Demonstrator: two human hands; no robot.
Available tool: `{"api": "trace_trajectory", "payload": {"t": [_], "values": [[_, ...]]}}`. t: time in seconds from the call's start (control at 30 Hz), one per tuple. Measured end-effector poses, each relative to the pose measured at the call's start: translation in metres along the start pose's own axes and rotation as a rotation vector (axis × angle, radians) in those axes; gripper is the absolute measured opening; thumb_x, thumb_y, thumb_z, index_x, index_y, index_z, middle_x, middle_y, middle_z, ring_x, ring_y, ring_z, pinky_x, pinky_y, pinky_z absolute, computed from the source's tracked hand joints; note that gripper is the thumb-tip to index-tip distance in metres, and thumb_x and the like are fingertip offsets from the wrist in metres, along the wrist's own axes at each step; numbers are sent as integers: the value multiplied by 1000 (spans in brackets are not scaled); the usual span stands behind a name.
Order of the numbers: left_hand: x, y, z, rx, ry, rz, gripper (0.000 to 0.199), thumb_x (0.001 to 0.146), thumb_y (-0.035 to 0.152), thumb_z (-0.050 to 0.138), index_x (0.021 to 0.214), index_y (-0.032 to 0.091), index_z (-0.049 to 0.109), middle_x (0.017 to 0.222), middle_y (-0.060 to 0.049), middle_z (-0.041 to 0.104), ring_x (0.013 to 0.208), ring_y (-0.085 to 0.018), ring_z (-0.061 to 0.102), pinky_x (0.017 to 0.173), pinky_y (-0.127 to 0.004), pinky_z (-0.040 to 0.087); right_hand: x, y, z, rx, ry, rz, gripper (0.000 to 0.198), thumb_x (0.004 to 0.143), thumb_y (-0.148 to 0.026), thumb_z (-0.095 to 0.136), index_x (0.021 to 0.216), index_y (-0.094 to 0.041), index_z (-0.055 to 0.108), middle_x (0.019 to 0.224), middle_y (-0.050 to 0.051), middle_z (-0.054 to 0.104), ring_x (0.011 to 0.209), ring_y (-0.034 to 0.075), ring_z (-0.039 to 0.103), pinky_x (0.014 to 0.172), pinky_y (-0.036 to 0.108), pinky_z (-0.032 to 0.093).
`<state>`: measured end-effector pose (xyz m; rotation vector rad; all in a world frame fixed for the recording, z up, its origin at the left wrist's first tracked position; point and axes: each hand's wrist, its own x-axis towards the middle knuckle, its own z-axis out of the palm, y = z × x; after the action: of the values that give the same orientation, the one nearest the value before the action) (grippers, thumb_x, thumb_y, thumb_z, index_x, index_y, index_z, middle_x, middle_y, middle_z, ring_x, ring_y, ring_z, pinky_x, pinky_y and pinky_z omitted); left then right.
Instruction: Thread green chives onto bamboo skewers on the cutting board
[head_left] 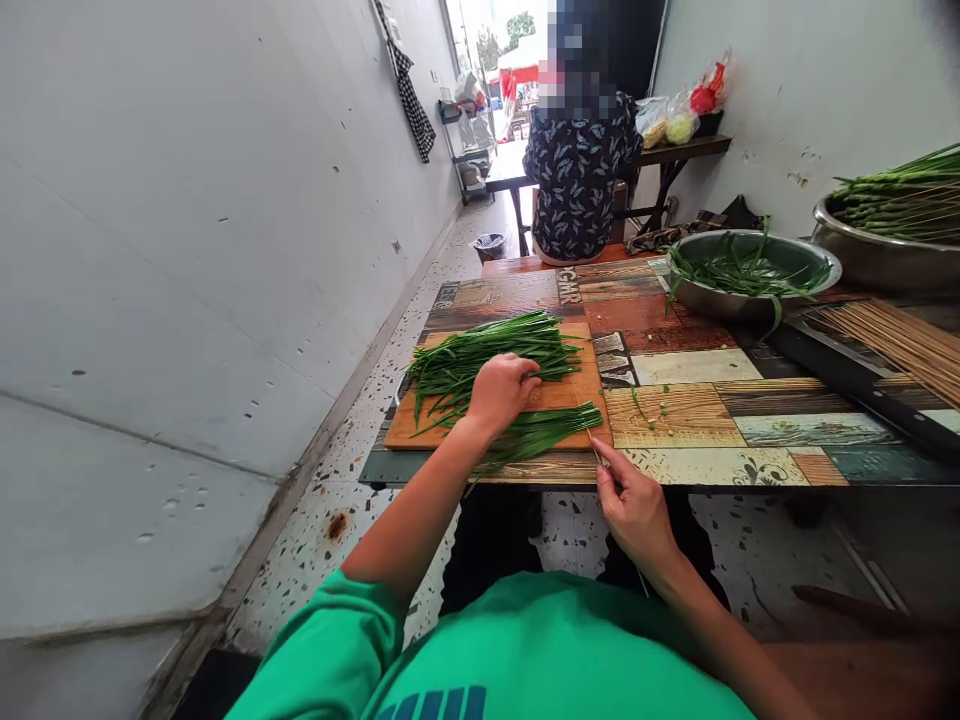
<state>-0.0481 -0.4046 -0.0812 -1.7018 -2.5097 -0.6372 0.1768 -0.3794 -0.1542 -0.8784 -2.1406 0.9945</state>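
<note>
My right hand (632, 503) pinches a thin bamboo skewer (590, 432) at the near right corner of a wooden cutting board (590, 350). The skewer's tip points away from me, beside the cut ends of a small bunch of garlic chives (551, 428) lying along the board's near edge. Behind that bunch lies a larger pile of garlic chives (487, 350). Between the two, my left hand (506, 388) is curled palm down at the near side of the pile, thumb and fingers together. Whatever its fingertips grip is hidden.
At right stand a steel bowl (754, 290) of loose greens and a pot (862, 250) of skewered greens. A black-handled knife (862, 385) and a bundle of bare skewers (900, 345) lie nearby. Ahead, a person (577, 180) sits facing away. A wall (187, 250) runs along the left.
</note>
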Motion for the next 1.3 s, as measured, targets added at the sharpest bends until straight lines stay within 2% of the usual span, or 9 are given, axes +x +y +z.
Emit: {"api": "trace_trajectory", "payload": {"t": [0.13, 0.2, 0.3, 0.53, 0.7, 0.83, 1.0, 1.3], "values": [[15, -1, 4, 125, 43, 6, 24, 82, 26, 64, 105, 21, 69, 97, -7, 68, 95, -21, 58, 86, -33, 41, 0, 0, -1, -1, -21, -2, 41, 88, -28, 43, 121, -13, 63, 103, 9, 73, 79, 18, 70, 69, 26, 54], [20, 0, 5, 136, 53, -28, 22, 82, 28, 64, 102, 20, 69, 98, -8, 67, 96, -22, 57, 87, -34, 41, 0, 0, -1, -1, -30, 3, 42, 88, -28, 43, 122, -13, 62, 96, 9, 74, 70, 16, 69, 63, 26, 53], [24, 1, 4, 127, 27, -65, 16, 80, 29, 67, 92, 19, 71, 96, -8, 67, 96, -23, 57, 87, -35, 41, -1, 0, -1, 8, -36, 3, 42, 88, -28, 43, 122, -13, 62, 90, 7, 74, 63, 15, 66, 59, 25, 51], [28, -7, 12, 80, -30, -35, 15, 79, 27, 67, 91, 21, 73, 95, -6, 68, 92, -20, 58, 85, -32, 43, -2, 1, -1, 21, -25, 2, 42, 88, -29, 42, 121, -12, 63, 83, 7, 72, 60, 15, 64, 57, 26, 50], [26, -6, 12, 22, 15, -35, 15, 80, 24, 64, 91, 20, 74, 93, -5, 69, 88, -18, 60, 83, -30, 44, -2, -2, -3, 19, -26, 18, 43, 88, -29, 42, 120, -11, 64, 77, 7, 72, 50, 13, 58, 52, 25, 47], [17, 0, 2, -38, 31, -7, 16, 83, 24, 60, 92, 21, 73, 94, -3, 72, 87, -17, 62, 82, -27, 46, -6, -1, -4, 49, -17, 34, 42, 88, -30, 44, 122, -13, 63, 86, 7, 73, 52, 13, 60, 53, 24, 48], [8, 7, 0, 44, -98, 52, 18, 85, 26, 59, 94, 23, 74, 99, -4, 72, 93, -18, 63, 85, -27, 47, -12, 3, -3, 125, 41, 71, 41, 87, -31, 47, 121, -14, 64, 98, 10, 73, 67, 15, 66, 59, 23, 51], [0, 14, 8, -77, -138, 30, 18, 81, 20, 61, 94, 20, 74, 92, -3, 72, 85, -17, 63, 81, -26, 47, -6, -6, -14, 93, 22, 95, 40, 85, -29, 47, 118, -18, 67, 79, 6, 72, 68, 18, 66, 54, 25, 50]]}}
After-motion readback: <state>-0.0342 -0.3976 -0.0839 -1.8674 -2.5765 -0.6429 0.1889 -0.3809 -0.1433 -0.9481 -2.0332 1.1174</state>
